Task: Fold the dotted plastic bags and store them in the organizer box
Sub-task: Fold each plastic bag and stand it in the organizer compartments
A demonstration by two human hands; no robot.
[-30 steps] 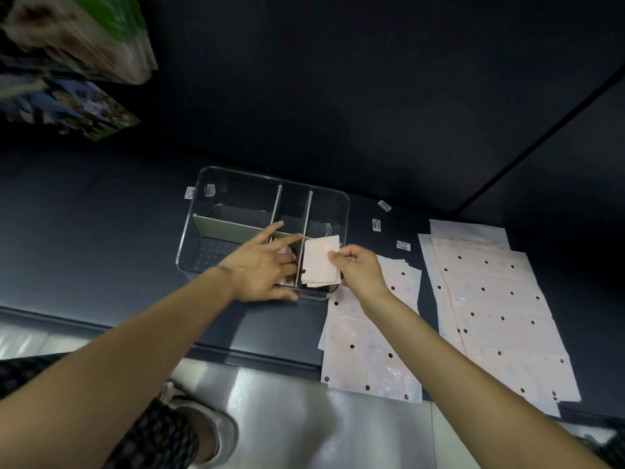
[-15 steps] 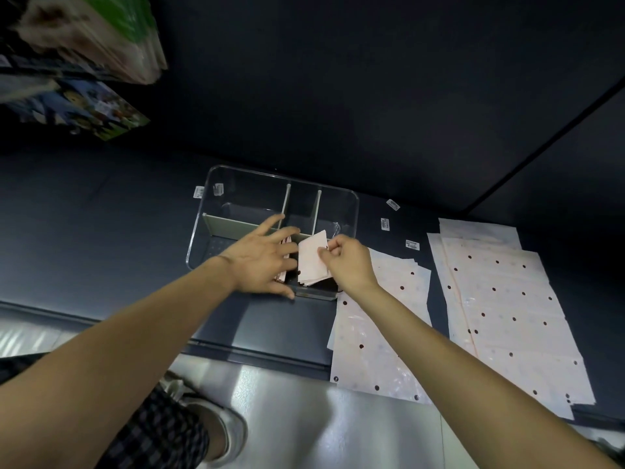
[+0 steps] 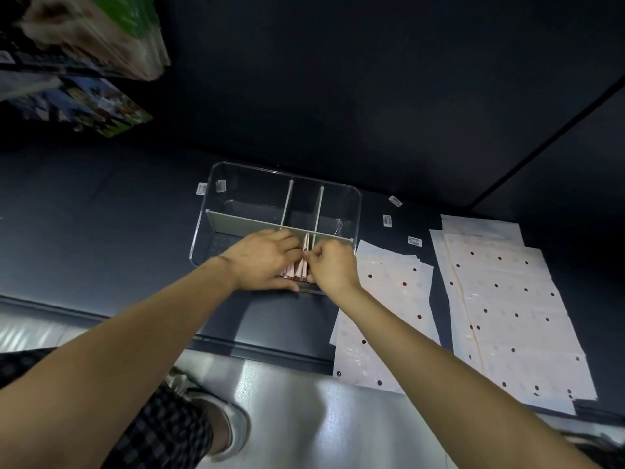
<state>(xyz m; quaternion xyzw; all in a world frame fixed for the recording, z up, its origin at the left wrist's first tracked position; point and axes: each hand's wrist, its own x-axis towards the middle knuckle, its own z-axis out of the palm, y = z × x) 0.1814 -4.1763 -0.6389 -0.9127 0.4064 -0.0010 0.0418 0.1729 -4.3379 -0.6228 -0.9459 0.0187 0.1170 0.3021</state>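
Observation:
A clear organizer box [image 3: 216,184] with grey dividers stands on the dark shelf. In its near compartment several folded pink dotted bags [image 3: 300,269] stand on edge. My left hand [image 3: 262,260] lies over the folded bags, fingers pressing them to the left. My right hand [image 3: 329,265] pinches a folded bag and holds it edge-up in the gap beside the others. Flat dotted bags lie to the right: one pile [image 3: 389,299] by the box and a larger pile [image 3: 507,309] further right.
Small barcode stickers [image 3: 387,220] lie on the shelf behind the flat bags. Packaged goods [image 3: 88,35] hang at the upper left. The shelf's front edge runs below the box, with a shiny floor and my shoe [image 3: 220,421] beneath.
My right hand turned the folded bag from flat-facing to edge-up and lowered it into the near compartment. My left hand's fingers moved in over the stored bags.

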